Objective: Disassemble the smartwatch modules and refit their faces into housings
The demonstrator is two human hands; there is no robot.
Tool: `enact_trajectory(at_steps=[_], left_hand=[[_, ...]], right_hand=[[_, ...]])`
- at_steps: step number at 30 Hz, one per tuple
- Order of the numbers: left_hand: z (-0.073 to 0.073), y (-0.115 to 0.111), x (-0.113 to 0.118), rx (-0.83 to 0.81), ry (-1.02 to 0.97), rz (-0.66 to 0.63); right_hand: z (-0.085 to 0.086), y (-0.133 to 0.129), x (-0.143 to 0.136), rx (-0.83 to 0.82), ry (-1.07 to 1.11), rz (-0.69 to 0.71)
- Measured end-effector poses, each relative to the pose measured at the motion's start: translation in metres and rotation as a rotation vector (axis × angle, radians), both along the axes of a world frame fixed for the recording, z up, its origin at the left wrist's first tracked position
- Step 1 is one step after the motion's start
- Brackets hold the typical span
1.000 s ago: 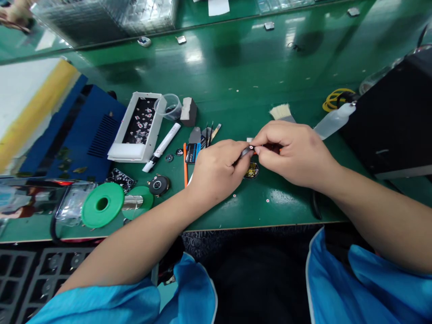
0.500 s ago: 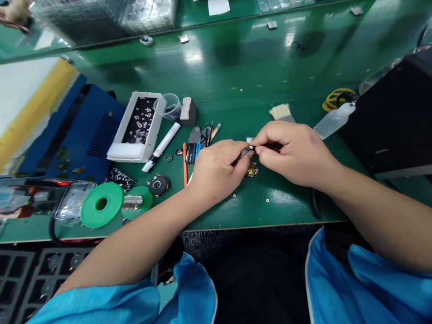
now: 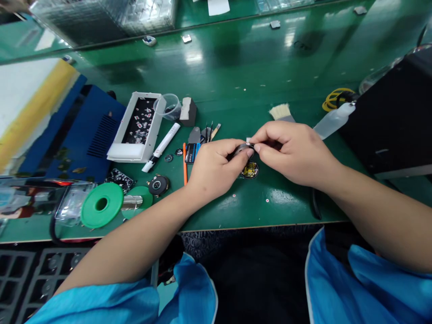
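My left hand [image 3: 216, 166] is closed round a small dark curved part [image 3: 240, 148], perhaps a round case; most of it is hidden by the fingers. Thumb and forefinger of my right hand [image 3: 292, 150] pinch at its right edge, by a small pale spot. What those right fingertips hold is too small to make out. Just below the hands a round part with a yellow inside [image 3: 250, 170] lies on the green bench.
Left of my hands lie an orange stick [image 3: 185, 164], a white marker [image 3: 161, 147] and a white tray [image 3: 113, 153] of tiny pieces. A green spool [image 3: 101, 205] stands nearer. On the right are a brush [image 3: 281, 111], a squeeze bottle [image 3: 335, 120] and a black box [image 3: 391, 112].
My left hand has turned slightly, tilting the dark part, and its fingers have shifted. More of the round yellow part below now shows. The right hand stays almost in place.
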State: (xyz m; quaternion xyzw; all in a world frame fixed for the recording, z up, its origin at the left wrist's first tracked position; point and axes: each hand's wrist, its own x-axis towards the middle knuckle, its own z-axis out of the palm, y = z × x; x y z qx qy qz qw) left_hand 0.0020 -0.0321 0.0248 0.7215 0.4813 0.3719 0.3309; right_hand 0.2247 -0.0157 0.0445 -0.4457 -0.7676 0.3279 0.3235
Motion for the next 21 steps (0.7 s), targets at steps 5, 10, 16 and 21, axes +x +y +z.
enact_trajectory(at_steps=[5, 10, 16, 21], left_hand=[[0.003, 0.000, -0.001, -0.047, -0.008, -0.005], [-0.004, 0.000, 0.000, 0.063, 0.085, -0.006], [-0.019, 0.000, 0.000, 0.340, 0.233, -0.069], [-0.018, -0.002, -0.001, 0.431, 0.277, -0.272]], right_hand=[[0.001, -0.001, 0.000, -0.016, -0.028, -0.011], [-0.005, 0.000, 0.001, -0.036, 0.051, -0.042], [-0.012, 0.004, 0.004, -0.008, 0.140, -0.174], [-0.013, 0.006, 0.008, 0.030, 0.089, -0.215]])
